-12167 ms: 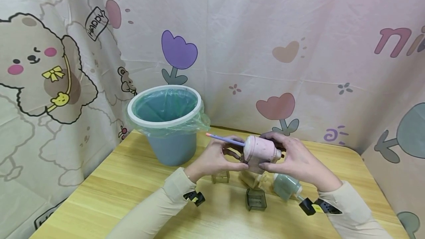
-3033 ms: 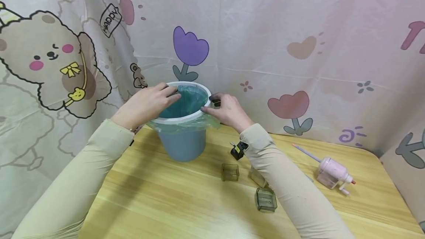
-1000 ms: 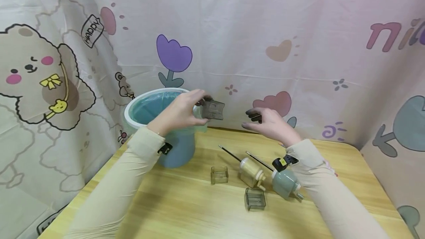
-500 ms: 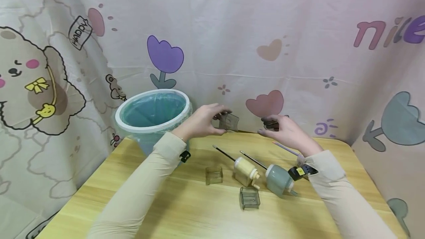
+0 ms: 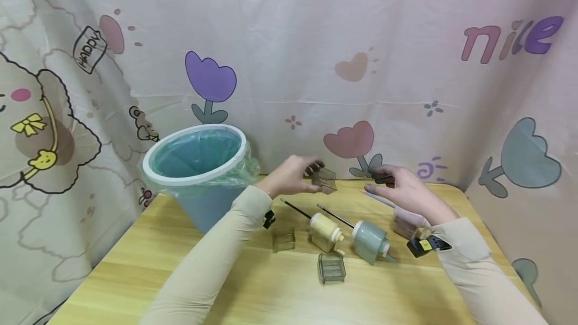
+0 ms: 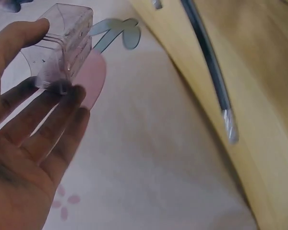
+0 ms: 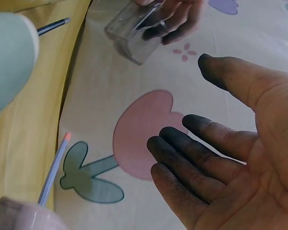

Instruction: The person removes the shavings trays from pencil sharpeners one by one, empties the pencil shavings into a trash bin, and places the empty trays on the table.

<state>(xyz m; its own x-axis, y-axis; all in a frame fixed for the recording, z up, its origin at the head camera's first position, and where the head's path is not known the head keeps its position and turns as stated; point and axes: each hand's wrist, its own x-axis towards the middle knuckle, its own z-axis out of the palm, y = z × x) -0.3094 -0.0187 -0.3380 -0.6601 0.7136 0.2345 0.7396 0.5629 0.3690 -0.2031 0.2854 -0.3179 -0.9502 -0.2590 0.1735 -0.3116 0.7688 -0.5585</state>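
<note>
My left hand [image 5: 291, 177] pinches a clear plastic shavings drawer [image 5: 326, 180] between thumb and fingers, above the back of the table. In the left wrist view the drawer [image 6: 62, 45] looks see-through. My right hand [image 5: 404, 189] holds nothing; its fingers [image 7: 201, 158] are loosely extended, with blackened tips. Below it, partly hidden, is a pink crank pencil sharpener [image 5: 406, 222] with a purple pencil [image 5: 379, 198] in it. A yellow sharpener [image 5: 324, 229] and a grey-green sharpener [image 5: 370, 242] lie nearer the middle, each with a dark pencil.
Two more clear drawers, one brownish [image 5: 283, 239] and one greyish [image 5: 331, 268], lie on the wooden table [image 5: 271, 295]. A blue bin [image 5: 198, 207] with a white rim and a green liner stands at the left. A printed curtain [image 5: 289, 64] hangs behind.
Earlier both hands held the pink sharpener; it was then set down at the right. Both hands were over the bin, and since then the left hand has carried the drawer rightward and lower.
</note>
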